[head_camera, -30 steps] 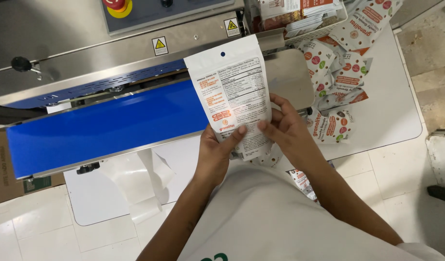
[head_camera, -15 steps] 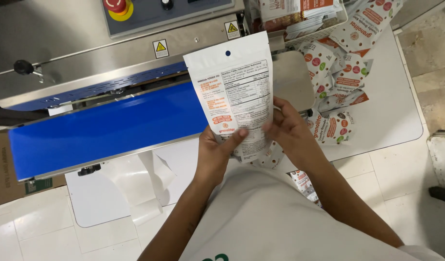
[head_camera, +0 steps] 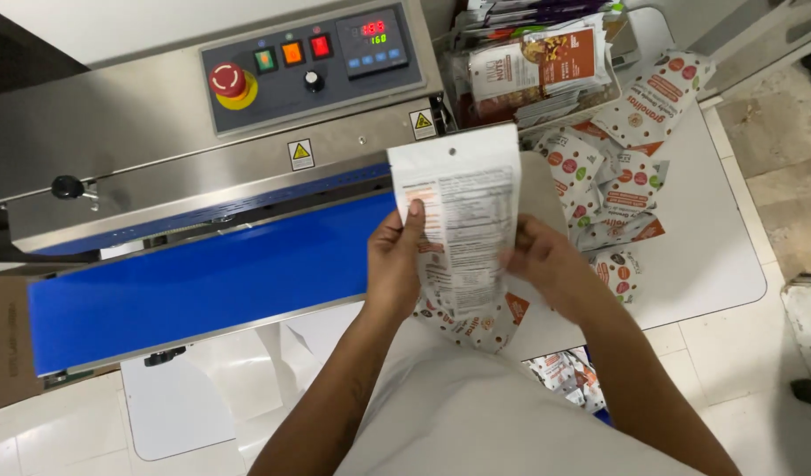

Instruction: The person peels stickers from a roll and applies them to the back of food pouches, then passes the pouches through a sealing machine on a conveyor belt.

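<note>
A white stand-up pouch (head_camera: 465, 211) with printed panels and a hang hole at its top is held upright between both hands, in front of the sealing machine. My left hand (head_camera: 393, 264) grips its left edge with the thumb across the front. My right hand (head_camera: 546, 264) holds the right edge lower down. The pouch's bottom, with orange and red print, hangs below my hands. Its top edge reaches the steel front of the machine (head_camera: 159, 150).
The blue conveyor belt (head_camera: 203, 282) runs left of the pouch. A control panel (head_camera: 313, 57) with a red stop button sits on top. Several filled pouches (head_camera: 617, 176) lie heaped on the white table (head_camera: 705, 256) at right; more stand in a bin (head_camera: 537, 62) behind.
The view has tilted up, showing the control panel. My hands have shifted along the pouch's sides, and the pouch stands straighter than before.
</note>
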